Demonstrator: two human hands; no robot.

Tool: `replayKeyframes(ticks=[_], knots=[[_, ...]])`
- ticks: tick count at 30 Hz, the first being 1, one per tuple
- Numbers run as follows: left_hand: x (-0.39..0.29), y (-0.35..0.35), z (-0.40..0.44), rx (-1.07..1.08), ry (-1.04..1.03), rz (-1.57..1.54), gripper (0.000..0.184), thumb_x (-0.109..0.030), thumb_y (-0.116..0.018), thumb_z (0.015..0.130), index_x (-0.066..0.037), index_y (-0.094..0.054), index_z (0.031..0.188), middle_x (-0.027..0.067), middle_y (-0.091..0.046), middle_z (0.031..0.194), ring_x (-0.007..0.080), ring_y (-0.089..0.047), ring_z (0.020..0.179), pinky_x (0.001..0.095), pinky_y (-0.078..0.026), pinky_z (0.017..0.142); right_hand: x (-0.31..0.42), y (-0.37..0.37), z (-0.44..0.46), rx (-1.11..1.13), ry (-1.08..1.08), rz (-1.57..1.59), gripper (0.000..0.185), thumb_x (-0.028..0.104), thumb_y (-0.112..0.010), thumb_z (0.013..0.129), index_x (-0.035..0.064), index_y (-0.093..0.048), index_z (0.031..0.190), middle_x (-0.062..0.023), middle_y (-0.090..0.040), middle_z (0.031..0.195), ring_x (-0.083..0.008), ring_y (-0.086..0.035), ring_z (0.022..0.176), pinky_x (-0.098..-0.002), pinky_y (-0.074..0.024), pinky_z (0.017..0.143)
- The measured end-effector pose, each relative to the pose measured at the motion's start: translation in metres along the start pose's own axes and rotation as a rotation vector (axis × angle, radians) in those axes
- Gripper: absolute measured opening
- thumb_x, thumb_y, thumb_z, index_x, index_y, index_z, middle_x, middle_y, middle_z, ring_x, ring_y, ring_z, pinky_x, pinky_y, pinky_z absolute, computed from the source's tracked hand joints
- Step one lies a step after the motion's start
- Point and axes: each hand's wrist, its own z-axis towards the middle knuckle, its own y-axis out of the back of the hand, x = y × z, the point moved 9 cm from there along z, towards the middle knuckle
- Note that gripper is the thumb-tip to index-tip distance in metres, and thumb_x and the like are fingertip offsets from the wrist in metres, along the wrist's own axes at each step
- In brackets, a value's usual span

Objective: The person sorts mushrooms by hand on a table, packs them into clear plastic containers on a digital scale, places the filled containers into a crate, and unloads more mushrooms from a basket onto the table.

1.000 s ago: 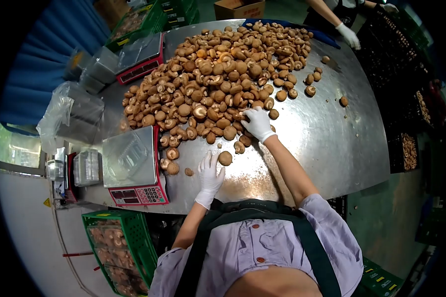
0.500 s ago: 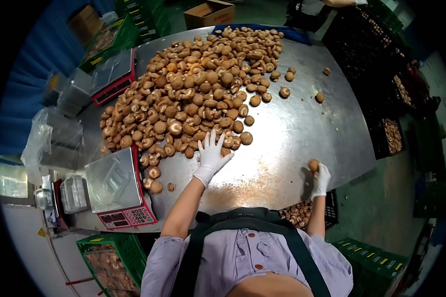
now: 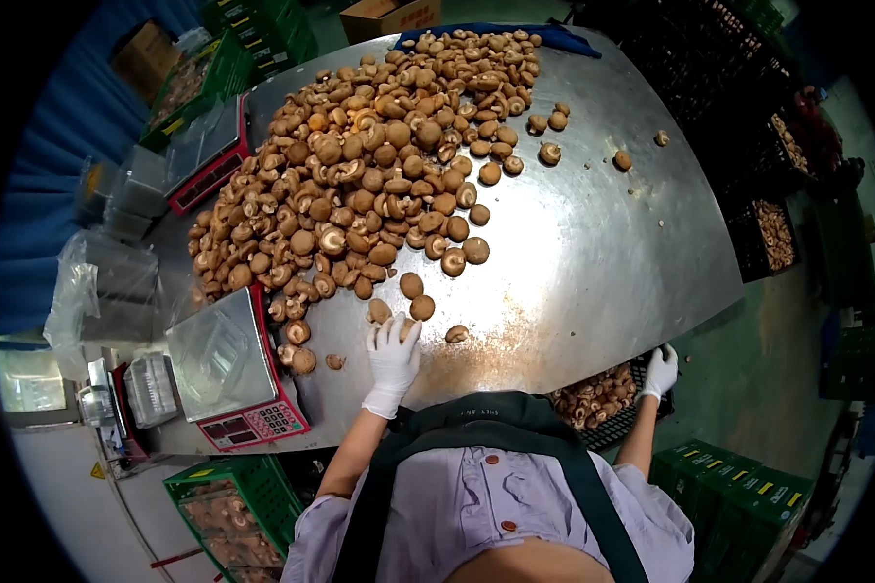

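Observation:
My left hand (image 3: 392, 367), in a white glove, reaches over the metal table with its fingers apart. The fingertips rest against a few shiitake mushrooms (image 3: 378, 311), one partly hidden under them. Just beyond lie two more brown caps, and an upturned mushroom (image 3: 456, 334) sits to the right. The large shiitake pile (image 3: 360, 165) spreads behind. My right hand (image 3: 660, 371), also gloved, is past the table's front edge, beside a black crate (image 3: 665, 398) holding mushrooms. Its fingers point away and are partly hidden, and no mushroom shows in it.
A red-rimmed scale (image 3: 222, 360) with a clear tray stands at the left, another scale (image 3: 204, 160) behind it. Plastic bags and clear boxes lie further left. Green crates (image 3: 729, 496) stand at lower right, with dark stacked crates (image 3: 719, 87) beyond the table.
My left hand has drawn back toward me, and several mushrooms now lie apart from the pile. My right hand has moved down beside the crate; the mushroom it held is no longer visible.

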Motion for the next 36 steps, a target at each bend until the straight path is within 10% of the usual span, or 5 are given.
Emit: replayKeyframes(ticks=[16,19,28,34,36], knots=[[0.024,0.0,0.032,0.021,0.335,-0.238,0.058,-0.027,-0.056,0.088,-0.013,-0.038,0.141,0.015,-0.045,0.139,0.0357,-0.054,0.112,0.0408,-0.047,0.09,0.388,-0.225,-0.2,0.693,0.923,0.14,0.039,0.023,-0.062,0.079,0.0072,-0.058,0.115,-0.015,-0.06,0.12,-0.0375,-0.054,0.104,-0.0418,-0.0457,0.093],[0.035,-0.022,0.073,0.267,0.418,-0.347,0.059,-0.029,-0.054,0.088,-0.016,-0.035,0.142,0.0137,-0.043,0.141,0.0352,-0.056,0.109,0.0421,-0.049,0.085,0.352,-0.198,-0.194,0.838,0.745,0.201,0.028,0.02,-0.063,0.08,0.0079,-0.065,0.105,-0.016,-0.068,0.095,-0.0336,-0.062,0.094,-0.0387,-0.05,0.083],[0.029,-0.046,0.101,0.341,0.121,-0.252,0.056,-0.027,-0.059,0.082,-0.023,-0.043,0.136,0.0064,-0.055,0.125,0.0309,-0.064,0.088,0.0412,-0.053,0.072,0.29,-0.225,-0.15,1.319,-0.559,1.357,0.043,0.027,-0.044,0.092,-0.0013,-0.049,0.125,-0.0159,-0.059,0.115,-0.0252,-0.059,0.103,-0.0369,-0.0511,0.084],[0.032,-0.014,0.055,0.234,0.344,-0.494,0.049,-0.022,-0.07,0.077,-0.014,-0.055,0.123,0.0129,-0.059,0.119,0.0344,-0.059,0.105,0.038,-0.049,0.087,0.366,-0.249,-0.146,1.179,0.037,0.7,0.031,0.019,-0.069,0.083,-0.0014,-0.062,0.106,-0.0081,-0.066,0.089,-0.0147,-0.063,0.086,-0.0303,-0.0514,0.076],[0.037,-0.003,0.035,0.186,0.374,-0.531,0.051,-0.022,-0.069,0.078,-0.014,-0.053,0.125,0.0124,-0.059,0.117,0.0338,-0.06,0.102,0.038,-0.05,0.084,0.408,-0.237,-0.161,0.933,0.665,0.332,0.044,0.028,-0.069,0.078,0.0079,-0.059,0.115,-0.013,-0.067,0.1,-0.026,-0.066,0.091,-0.0348,-0.0509,0.081]])
